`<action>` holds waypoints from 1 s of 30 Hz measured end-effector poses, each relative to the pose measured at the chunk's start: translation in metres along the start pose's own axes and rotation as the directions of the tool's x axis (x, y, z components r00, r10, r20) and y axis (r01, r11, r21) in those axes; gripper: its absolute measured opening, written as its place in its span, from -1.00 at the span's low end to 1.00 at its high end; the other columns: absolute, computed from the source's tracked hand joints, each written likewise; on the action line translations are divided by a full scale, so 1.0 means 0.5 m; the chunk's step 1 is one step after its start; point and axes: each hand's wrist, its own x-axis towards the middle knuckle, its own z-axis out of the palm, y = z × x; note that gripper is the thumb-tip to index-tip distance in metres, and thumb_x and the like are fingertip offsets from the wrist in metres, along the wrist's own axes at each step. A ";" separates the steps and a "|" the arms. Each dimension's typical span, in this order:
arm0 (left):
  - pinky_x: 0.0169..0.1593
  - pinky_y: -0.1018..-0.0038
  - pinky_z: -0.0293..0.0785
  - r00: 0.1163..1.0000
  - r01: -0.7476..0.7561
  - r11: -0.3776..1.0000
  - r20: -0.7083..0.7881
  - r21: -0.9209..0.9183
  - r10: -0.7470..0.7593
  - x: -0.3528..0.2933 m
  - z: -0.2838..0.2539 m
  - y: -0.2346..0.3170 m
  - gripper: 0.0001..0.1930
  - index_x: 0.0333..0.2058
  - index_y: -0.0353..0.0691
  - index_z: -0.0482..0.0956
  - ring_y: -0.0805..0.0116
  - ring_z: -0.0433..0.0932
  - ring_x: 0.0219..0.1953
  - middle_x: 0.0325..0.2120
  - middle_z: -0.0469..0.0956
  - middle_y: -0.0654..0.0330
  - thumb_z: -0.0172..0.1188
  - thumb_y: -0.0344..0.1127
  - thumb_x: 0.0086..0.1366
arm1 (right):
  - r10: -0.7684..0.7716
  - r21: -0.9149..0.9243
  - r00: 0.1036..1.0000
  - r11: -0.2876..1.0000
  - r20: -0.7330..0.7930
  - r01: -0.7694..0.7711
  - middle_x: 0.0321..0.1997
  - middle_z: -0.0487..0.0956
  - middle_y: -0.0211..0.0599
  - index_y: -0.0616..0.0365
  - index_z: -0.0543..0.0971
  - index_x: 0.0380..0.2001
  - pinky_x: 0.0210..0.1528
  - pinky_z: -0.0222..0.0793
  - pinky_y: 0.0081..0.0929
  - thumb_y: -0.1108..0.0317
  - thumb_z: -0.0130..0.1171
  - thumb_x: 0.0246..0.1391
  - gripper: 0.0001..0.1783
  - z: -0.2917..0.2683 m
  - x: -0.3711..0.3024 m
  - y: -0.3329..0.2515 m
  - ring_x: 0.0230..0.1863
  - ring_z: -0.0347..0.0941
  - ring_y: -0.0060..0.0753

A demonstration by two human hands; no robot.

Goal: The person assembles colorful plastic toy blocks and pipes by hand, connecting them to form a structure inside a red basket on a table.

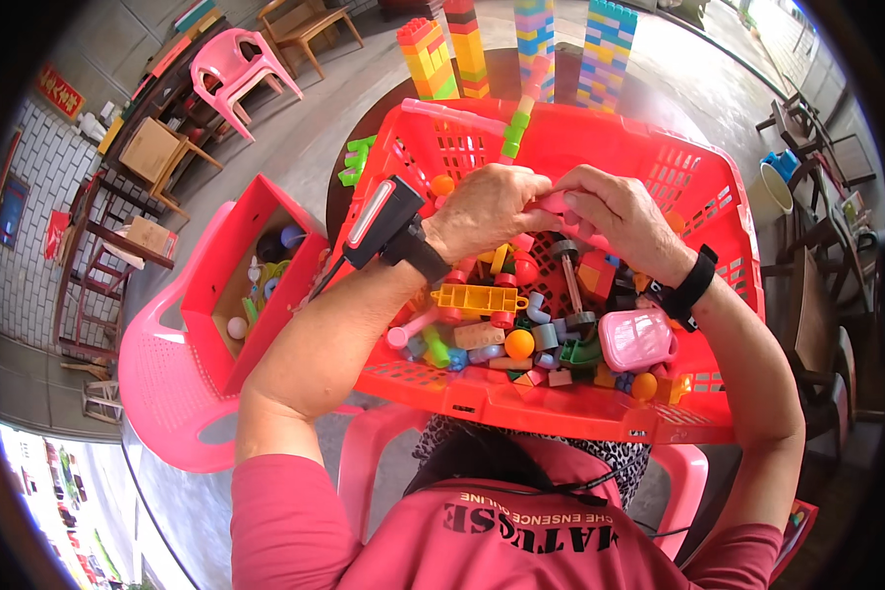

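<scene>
Over the middle of a red plastic basket [521, 413], my left hand [492, 208] and my right hand [618, 218] meet. Both sets of fingers pinch a small pink plastic toy piece [557, 203], whose exact shape they mostly cover. Loose toys fill the basket below: a yellow toy truck frame [480, 299], an orange ball [519, 343], a pink toy case [637, 340] and a grey wheel axle [569, 275]. A stick of joined green, yellow and pink tube pieces [517, 123] leans at the far rim, beside a long pink rod [454, 117].
Several towers of stacked blocks [534, 49] stand on the dark round table [364, 138] behind the basket. To my left, a pink chair [157, 403] bears a red box [228, 334] of small toys. Wooden chairs [806, 305] stand at the right.
</scene>
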 end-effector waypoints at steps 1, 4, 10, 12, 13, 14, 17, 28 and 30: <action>-0.31 0.38 0.46 0.999 0.029 0.999 0.016 -0.043 -0.028 0.000 0.000 -0.001 -0.67 -0.28 -0.28 0.57 0.23 0.57 -0.42 -0.49 0.55 0.06 0.34 -0.14 0.13 | 0.022 0.037 0.999 0.999 0.039 -0.024 -0.50 0.51 -0.37 0.27 0.51 -0.20 -0.41 0.39 -0.59 0.38 0.02 0.20 -0.81 -0.007 -0.001 -0.006 -0.49 0.45 -0.61; -0.31 0.41 0.47 0.995 0.088 0.992 0.044 -0.089 -0.084 -0.001 -0.001 -0.005 -0.66 -0.31 -0.28 0.58 0.30 0.58 -0.42 -0.47 0.58 0.10 0.35 -0.10 0.12 | -0.001 -0.042 1.000 0.999 0.014 0.002 -0.49 0.52 -0.37 0.25 0.50 -0.23 -0.42 0.37 -0.60 0.42 0.11 0.12 -0.83 -0.011 -0.001 -0.012 -0.50 0.42 -0.64; -0.20 0.42 0.50 0.904 0.421 0.905 -0.058 -0.064 -0.424 -0.009 -0.014 -0.061 -0.52 -0.22 -0.32 0.54 0.33 0.60 -0.31 -0.38 0.62 0.09 0.33 0.03 0.15 | 0.102 -0.025 0.995 0.994 -0.005 -0.102 -0.52 0.48 -0.35 0.24 0.43 -0.33 -0.43 0.33 -0.54 0.54 0.17 -0.04 -0.83 -0.014 -0.004 0.002 -0.49 0.36 -0.66; -0.15 0.39 0.49 0.850 0.493 0.869 -0.194 -0.033 -0.489 -0.013 -0.007 -0.096 -0.48 -0.17 -0.34 0.51 0.32 0.60 -0.23 -0.32 0.62 0.06 0.31 0.06 0.17 | 0.056 -0.097 0.996 0.993 -0.063 -0.062 -0.53 0.47 -0.34 0.24 0.41 -0.34 -0.42 0.33 -0.53 0.55 0.17 -0.06 -0.81 -0.015 -0.001 0.008 -0.48 0.37 -0.63; -0.10 0.34 0.48 0.831 0.535 0.845 -0.182 -0.002 -0.526 -0.017 0.005 -0.110 -0.46 -0.13 -0.37 0.49 0.28 0.58 -0.16 -0.26 0.60 0.03 0.29 0.05 0.19 | 0.053 -0.129 0.994 0.989 -0.091 -0.065 -0.53 0.47 -0.34 0.24 0.40 -0.35 -0.42 0.33 -0.52 0.55 0.18 -0.07 -0.80 -0.015 0.000 0.011 -0.47 0.37 -0.62; -0.08 0.35 0.47 0.825 0.547 0.837 -0.165 -0.011 -0.541 -0.020 0.022 -0.121 -0.51 -0.11 -0.38 0.49 0.28 0.57 -0.14 -0.26 0.59 0.03 0.27 -0.03 0.22 | 0.027 -0.119 0.996 0.992 -0.082 -0.036 -0.53 0.47 -0.34 0.24 0.40 -0.35 -0.41 0.33 -0.52 0.56 0.18 -0.08 -0.80 -0.016 0.001 0.014 -0.47 0.37 -0.61; -0.14 0.42 0.50 0.795 0.600 0.747 0.108 -0.286 -0.597 -0.012 0.058 -0.140 -0.76 -0.12 -0.34 0.50 0.35 0.59 -0.24 -0.30 0.60 0.10 0.13 -0.30 0.32 | 0.065 -0.108 0.996 0.992 -0.061 -0.071 -0.50 0.50 -0.26 0.25 0.41 -0.35 -0.38 0.36 -0.45 0.54 0.17 -0.09 -0.80 -0.020 -0.002 0.018 -0.43 0.43 -0.46; -0.44 0.55 0.45 0.783 0.184 0.658 -0.296 -0.730 -0.547 0.007 -0.029 -0.052 -0.80 -0.24 -0.17 0.36 0.51 0.46 -0.55 -0.57 0.40 0.31 -0.01 -0.16 0.44 | -0.019 -0.011 0.973 1.000 -0.231 0.017 -0.51 0.52 -0.33 0.24 0.52 -0.25 -0.40 0.35 -0.57 0.51 0.18 0.00 -0.80 -0.049 -0.008 -0.048 -0.48 0.43 -0.59; -0.47 0.57 0.42 0.764 0.161 0.628 -0.307 -0.761 -0.568 0.006 -0.043 -0.037 -0.78 -0.26 -0.16 0.34 0.53 0.41 -0.59 -0.59 0.36 0.33 0.01 -0.14 0.43 | 0.001 -0.037 0.973 0.999 -0.232 -0.010 -0.51 0.52 -0.34 0.24 0.52 -0.24 -0.38 0.35 -0.59 0.50 0.18 -0.01 -0.79 -0.049 -0.010 -0.064 -0.47 0.43 -0.61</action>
